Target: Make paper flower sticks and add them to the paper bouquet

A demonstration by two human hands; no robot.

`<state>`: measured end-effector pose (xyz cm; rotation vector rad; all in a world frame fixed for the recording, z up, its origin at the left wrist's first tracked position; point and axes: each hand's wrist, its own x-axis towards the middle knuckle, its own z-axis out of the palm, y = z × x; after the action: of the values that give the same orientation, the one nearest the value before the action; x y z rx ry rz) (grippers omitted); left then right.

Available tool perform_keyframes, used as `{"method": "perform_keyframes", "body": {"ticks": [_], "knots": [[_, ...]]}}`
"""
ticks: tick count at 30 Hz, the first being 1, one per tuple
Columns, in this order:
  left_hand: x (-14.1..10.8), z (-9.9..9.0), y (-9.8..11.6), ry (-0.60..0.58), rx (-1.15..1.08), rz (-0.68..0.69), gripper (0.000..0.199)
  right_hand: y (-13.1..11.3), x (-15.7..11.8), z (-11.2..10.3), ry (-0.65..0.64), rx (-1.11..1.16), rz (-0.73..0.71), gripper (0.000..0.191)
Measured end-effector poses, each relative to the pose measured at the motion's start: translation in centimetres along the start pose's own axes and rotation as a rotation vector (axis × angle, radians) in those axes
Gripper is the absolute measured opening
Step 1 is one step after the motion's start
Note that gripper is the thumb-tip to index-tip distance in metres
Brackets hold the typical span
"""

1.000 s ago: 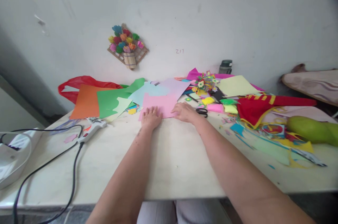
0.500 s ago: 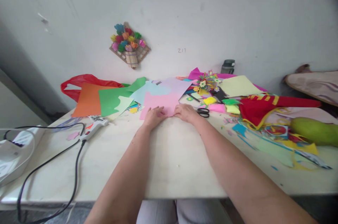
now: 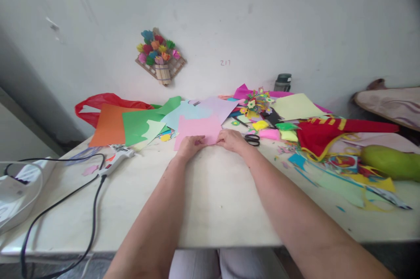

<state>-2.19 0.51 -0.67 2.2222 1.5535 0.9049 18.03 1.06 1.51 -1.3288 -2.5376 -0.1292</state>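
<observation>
A pink sheet of paper (image 3: 198, 126) lies on the table in front of me, partly over light blue (image 3: 183, 110) and lilac paper (image 3: 226, 106). My left hand (image 3: 190, 146) has its fingers closed together at the sheet's near edge, towards its left side. At the right end of the same edge, my right hand (image 3: 230, 139) pinches the paper between thumb and fingers. A thin strip of the near edge runs between both hands. Black-handled scissors (image 3: 252, 139) lie just right of my right hand.
A glue gun (image 3: 114, 161) with a black cable and a power strip (image 3: 29, 182) are at the left. Green (image 3: 139, 125) and orange paper (image 3: 110, 125) lie behind. Paper scraps, clay packs (image 3: 269, 134), red fabric (image 3: 320, 136) and a green fruit (image 3: 390, 163) occupy the right.
My left hand has shifted slightly, its fingers drawn a little closer together and lower at the pink paper's edge. My right hand stays almost where it was.
</observation>
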Motion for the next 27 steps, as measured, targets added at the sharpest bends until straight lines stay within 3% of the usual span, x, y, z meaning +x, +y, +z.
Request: {"method": "perform_keyframes", "body": {"ticks": [9, 16, 27], "knots": [[-0.1, 0.1, 0.0, 0.029, -0.019, 0.051, 0.037, -2.0, 1.0, 1.0, 0.052, -0.015, -0.051, 0.02], [-0.3, -0.2, 0.3, 0.037, -0.017, 0.026, 0.04, -1.8, 0.9, 1.1, 0.056, 0.032, -0.03, 0.018], [-0.4, -0.4, 0.6, 0.023, -0.06, -0.016, 0.026, -1.7, 1.3, 1.8, 0.076, 0.134, 0.063, 0.013]]}}
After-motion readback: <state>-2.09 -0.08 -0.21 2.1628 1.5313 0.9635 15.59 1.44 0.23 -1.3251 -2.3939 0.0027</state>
